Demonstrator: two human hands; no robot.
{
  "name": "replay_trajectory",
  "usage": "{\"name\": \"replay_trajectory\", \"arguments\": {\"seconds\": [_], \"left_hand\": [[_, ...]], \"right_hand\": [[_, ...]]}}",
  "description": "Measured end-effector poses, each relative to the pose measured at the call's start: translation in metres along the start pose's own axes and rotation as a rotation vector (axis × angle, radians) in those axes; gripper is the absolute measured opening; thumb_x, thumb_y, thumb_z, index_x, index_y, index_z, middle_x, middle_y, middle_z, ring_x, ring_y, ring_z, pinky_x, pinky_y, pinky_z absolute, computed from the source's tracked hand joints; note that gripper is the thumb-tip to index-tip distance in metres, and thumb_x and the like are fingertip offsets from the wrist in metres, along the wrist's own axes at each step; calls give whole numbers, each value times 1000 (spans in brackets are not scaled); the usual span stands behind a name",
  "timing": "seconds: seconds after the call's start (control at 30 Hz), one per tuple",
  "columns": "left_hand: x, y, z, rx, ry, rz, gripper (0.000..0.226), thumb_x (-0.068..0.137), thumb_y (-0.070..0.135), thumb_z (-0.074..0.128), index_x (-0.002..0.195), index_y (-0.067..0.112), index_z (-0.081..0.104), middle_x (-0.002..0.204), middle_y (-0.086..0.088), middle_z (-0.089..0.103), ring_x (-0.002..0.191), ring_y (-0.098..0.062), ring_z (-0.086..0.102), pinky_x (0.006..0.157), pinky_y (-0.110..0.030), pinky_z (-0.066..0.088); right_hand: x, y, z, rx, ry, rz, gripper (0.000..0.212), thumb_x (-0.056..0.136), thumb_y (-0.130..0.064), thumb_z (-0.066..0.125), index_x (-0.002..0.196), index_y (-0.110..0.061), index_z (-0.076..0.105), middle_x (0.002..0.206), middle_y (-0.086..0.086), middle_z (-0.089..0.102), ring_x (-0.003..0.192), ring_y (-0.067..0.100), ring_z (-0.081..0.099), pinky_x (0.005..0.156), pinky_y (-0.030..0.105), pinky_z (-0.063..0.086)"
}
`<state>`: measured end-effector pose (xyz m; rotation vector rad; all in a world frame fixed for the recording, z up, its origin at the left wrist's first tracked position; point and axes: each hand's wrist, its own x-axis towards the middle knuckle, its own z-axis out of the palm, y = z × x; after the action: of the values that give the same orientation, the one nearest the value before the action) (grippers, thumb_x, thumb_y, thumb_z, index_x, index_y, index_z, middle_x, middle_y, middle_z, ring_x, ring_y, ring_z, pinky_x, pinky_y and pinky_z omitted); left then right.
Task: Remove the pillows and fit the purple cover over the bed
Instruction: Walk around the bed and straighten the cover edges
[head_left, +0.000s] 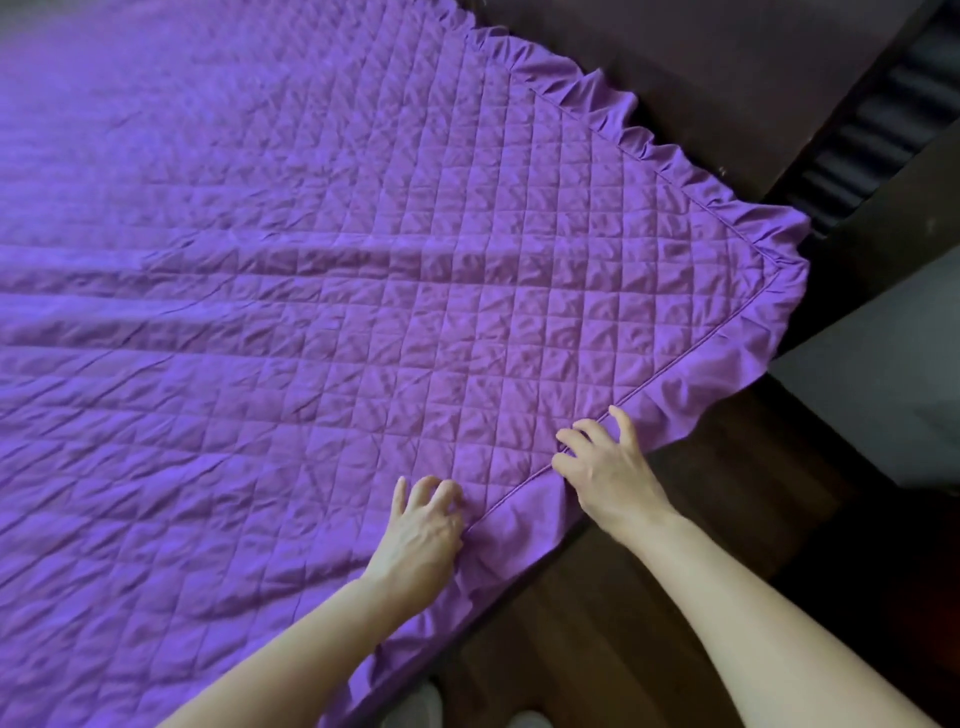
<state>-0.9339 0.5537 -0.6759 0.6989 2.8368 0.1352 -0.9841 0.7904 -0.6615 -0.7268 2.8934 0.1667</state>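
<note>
The purple cover lay spread out ahead and to the left of both hands. The left hand rested on it just inside the piped seam, fingers curled; whether they pinched cloth could not be told. The right hand, fingers spread, pressed the seam just beside it.

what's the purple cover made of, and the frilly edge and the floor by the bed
The purple cover looks like padded cloth, matte, stitched in a grid of puffy squares that crease softly. The frilly edge looks like thinner, unpadded cloth of the same colour, gathered into pleats along a corded seam. The floor seems dark wood or wood-look board with a slight sheen; which, I cannot tell.
</note>
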Motion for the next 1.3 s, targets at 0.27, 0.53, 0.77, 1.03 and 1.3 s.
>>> {"name": "replay_trajectory", "arguments": {"seconds": [0.27, 0.53, 0.77, 1.03, 1.3], "left_hand": [[-16, 5, 2, -189, 19, 45, 11, 74, 37, 46, 71, 28, 51, 97, 9, 54, 90, -19, 54, 83, -33, 41], [-26, -7, 2, -142, -313, -214, 71, 66, 72, -24, 135, 58, -16, 157, 8, -12, 144, -34, -11, 108, -62, 14], [-15, -27, 0, -225, -352, -167, 45, 94, 48, 23, 139, 50, 18, 156, 17, 1, 143, -26, -11, 109, -58, 27], [-53, -84, 2, -264, -195, -284, 69, 74, 57, -1, 142, 45, -5, 155, 11, 13, 146, -18, 4, 115, -46, 21], [-170, -163, -1, -225, -260, -366, 68, 80, 54, 15, 146, 37, 13, 153, -4, 27, 143, -31, 17, 113, -50, 24]], "right_hand": [[-23, -1, 7, 140, 92, -20, 31, 55, 8, 57, 76, -16, 59, 99, 4, 63, 96, 25, 62, 94, 55, 41], [-13, 29, -8, 56, -381, 492, 83, 89, -7, 45, 149, -17, -11, 155, 12, -20, 141, 44, 9, 113, 60, -2], [-1, 1, -24, 25, -375, 471, 72, 92, -8, 38, 150, -15, -4, 158, 15, -5, 144, 36, -6, 110, 62, -6], [10, -92, -59, 119, -189, 155, 79, 88, -2, 38, 150, -22, -7, 158, 10, -9, 144, 32, -9, 107, 63, -12], [-9, -241, -64, 214, -188, 24, 73, 88, -3, 41, 150, -23, 7, 158, 10, -1, 145, 30, -6, 104, 58, -19]]}}
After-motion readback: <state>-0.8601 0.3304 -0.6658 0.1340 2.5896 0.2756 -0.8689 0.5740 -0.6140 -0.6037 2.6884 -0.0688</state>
